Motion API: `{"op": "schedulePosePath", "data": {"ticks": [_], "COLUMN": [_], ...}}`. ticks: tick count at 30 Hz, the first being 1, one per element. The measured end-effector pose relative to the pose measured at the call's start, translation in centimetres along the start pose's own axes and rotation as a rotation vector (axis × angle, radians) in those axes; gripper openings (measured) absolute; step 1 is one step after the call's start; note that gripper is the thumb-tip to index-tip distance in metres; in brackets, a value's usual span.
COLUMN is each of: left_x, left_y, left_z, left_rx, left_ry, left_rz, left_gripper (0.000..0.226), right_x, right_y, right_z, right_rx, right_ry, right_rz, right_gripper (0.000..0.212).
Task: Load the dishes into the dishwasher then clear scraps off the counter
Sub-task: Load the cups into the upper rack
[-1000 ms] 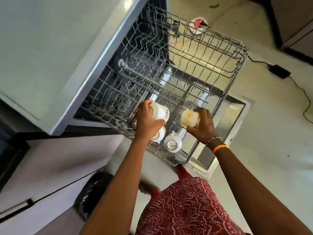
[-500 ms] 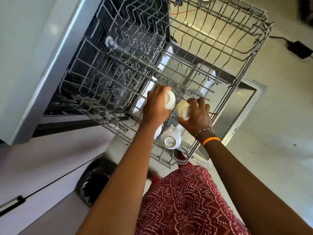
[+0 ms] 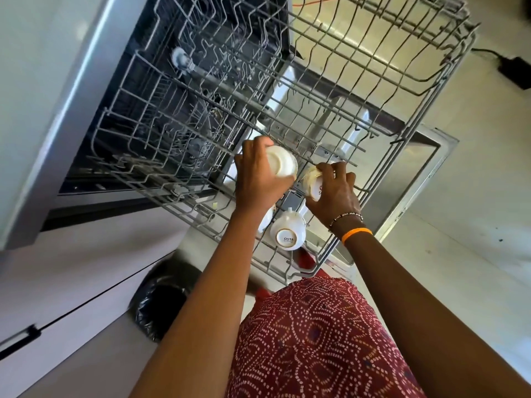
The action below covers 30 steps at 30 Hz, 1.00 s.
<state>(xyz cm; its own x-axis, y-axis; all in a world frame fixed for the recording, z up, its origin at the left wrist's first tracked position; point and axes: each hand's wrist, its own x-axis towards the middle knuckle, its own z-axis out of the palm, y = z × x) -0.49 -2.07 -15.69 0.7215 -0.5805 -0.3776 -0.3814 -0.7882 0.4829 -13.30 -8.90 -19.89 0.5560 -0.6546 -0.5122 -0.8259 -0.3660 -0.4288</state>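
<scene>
Over the pulled-out upper dishwasher rack (image 3: 359, 90), two light, slippery, breakable ceramic cups are gripped round their walls: one cup (image 3: 283, 165) in the left hand (image 3: 258, 179), the other cup (image 3: 311, 182) in the right hand (image 3: 336, 193).

Over the pulled-out grey wire dishwasher rack (image 3: 330, 90), the left hand (image 3: 258, 179) grips an upturned white ceramic cup (image 3: 283, 165) and the right hand (image 3: 334, 193) grips another white cup (image 3: 311, 182) just beside it. A third white cup with a printed base (image 3: 287, 235) sits upside down in the rack near both wrists.

Bright daylight, glare on perhaps steel, wide-angle edge warp
</scene>
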Motion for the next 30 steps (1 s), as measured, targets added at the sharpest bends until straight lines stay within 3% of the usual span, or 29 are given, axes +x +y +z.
{"op": "schedulePosePath", "data": {"ticks": [12, 19, 30], "left_x": [1.1, 2.9, 2.9], "left_y": [1.3, 1.1, -0.9], "left_z": [2.1, 3.2, 2.6], "left_rx": [0.079, 0.16, 0.026], "left_ry": [0.046, -0.007, -0.131], "left_rz": [-0.224, -0.248, -0.184], "left_gripper": [0.075, 0.086, 0.071], "right_x": [0.6, 0.6, 1.0], "right_y": [0.2, 0.2, 0.1], "right_z": [0.3, -0.2, -1.4], "right_rx": [-0.01, -0.08, 0.003], "right_ry": [-0.024, -0.045, -0.119], "right_rz": [-0.016, -0.026, -0.036], "right_gripper": [0.064, 0.07, 0.073]}}
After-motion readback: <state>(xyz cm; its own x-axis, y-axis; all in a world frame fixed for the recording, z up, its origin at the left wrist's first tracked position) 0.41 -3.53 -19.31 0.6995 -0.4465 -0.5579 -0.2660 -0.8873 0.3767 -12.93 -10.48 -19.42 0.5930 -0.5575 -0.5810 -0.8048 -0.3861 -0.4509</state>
